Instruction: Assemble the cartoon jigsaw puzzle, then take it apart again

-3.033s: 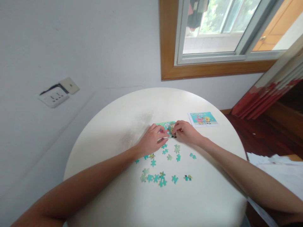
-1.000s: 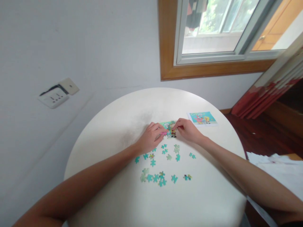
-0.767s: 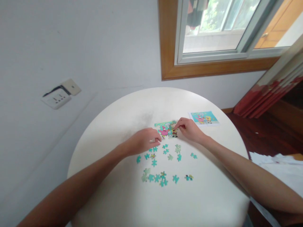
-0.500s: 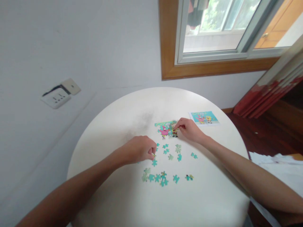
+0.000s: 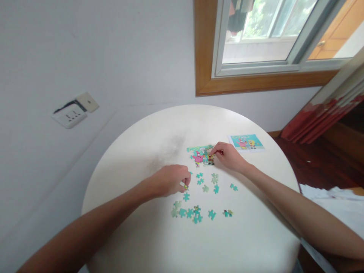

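Observation:
A partly joined jigsaw puzzle (image 5: 198, 156) with a pink starfish figure lies on the round white table (image 5: 136, 235). At its right edge is my right hand (image 5: 227, 154), thumb and fingers pinched together over the yellow figure; whatever is between the fingertips is hidden. My left hand (image 5: 172, 180) is closer to me and to the left, its fingers closed on a small yellow-green jigsaw piece (image 5: 186, 187). Just below that hand lies a loose teal piece (image 5: 186, 196). Several more loose pieces (image 5: 215, 178) are spread between the hands.
A picture card (image 5: 247, 142) showing the cartoon figures lies behind my right hand. Towards me sits a row of loose teal and pale pieces (image 5: 190, 213). Wall and window (image 5: 256, 72) border the table's far side; papers (image 5: 332, 201) are at the right.
My left hand's fingers have shifted slightly, and more of the yellow-green piece shows at their tips. My right hand stays at the puzzle's right edge. The whole view has moved slightly.

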`<control>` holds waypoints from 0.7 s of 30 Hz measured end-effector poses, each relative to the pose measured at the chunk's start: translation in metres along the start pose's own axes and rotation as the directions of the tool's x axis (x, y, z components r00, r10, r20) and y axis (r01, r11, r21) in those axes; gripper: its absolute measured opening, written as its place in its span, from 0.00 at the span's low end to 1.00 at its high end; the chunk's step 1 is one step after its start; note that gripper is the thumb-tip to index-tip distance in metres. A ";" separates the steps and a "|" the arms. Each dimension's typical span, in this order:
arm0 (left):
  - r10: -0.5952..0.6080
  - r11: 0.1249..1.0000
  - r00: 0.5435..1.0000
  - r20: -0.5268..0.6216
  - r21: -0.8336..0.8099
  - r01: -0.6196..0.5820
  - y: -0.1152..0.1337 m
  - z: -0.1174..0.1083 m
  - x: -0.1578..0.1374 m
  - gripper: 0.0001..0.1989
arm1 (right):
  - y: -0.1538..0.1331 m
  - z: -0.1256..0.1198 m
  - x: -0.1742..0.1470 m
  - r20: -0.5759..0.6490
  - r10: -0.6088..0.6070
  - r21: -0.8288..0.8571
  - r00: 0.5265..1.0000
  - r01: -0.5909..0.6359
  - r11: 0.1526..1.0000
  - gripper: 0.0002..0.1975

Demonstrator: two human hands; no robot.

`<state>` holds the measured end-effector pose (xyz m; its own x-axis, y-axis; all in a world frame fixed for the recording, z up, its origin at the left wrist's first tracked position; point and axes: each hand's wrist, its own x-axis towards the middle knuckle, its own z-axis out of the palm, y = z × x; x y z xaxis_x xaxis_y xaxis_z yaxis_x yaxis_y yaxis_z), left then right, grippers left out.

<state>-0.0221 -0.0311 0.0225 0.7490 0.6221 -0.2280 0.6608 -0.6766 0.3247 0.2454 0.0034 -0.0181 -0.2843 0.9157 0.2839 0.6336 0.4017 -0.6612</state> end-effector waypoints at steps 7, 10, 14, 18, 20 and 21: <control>0.016 0.986 0.998 -0.059 -0.164 -0.026 -0.004 -0.001 0.004 0.03 | 0.001 0.000 0.000 -0.004 0.001 -0.007 1.000 -0.001 1.000 0.16; -0.090 0.940 0.979 -0.181 -0.340 0.023 -0.009 0.001 0.019 0.03 | 0.000 0.000 0.000 -0.002 0.008 -0.006 1.000 -0.008 1.000 0.16; -0.183 0.903 0.892 -0.413 -0.429 -0.014 -0.014 0.012 0.044 0.06 | 0.000 0.002 0.000 0.006 0.004 -0.013 1.000 -0.004 1.000 0.16; -0.156 0.898 0.852 -0.500 -0.430 -0.089 -0.014 0.024 0.059 0.06 | -0.001 0.002 0.000 0.012 -0.006 -0.016 1.000 0.006 1.000 0.16; -0.137 0.900 0.838 -0.529 -0.420 -0.119 -0.014 0.028 0.063 0.05 | -0.002 0.002 0.000 0.013 -0.002 -0.014 1.000 0.003 1.000 0.16; -0.128 0.902 0.834 -0.536 -0.412 -0.127 -0.015 0.030 0.064 0.05 | -0.002 0.002 0.000 0.014 -0.002 -0.013 1.000 0.002 1.000 0.16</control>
<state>0.0176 0.0067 -0.0243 0.5151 0.8166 0.2605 0.4819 -0.5272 0.6999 0.2425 0.0030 -0.0183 -0.2953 0.9149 0.2753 0.6421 0.4034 -0.6519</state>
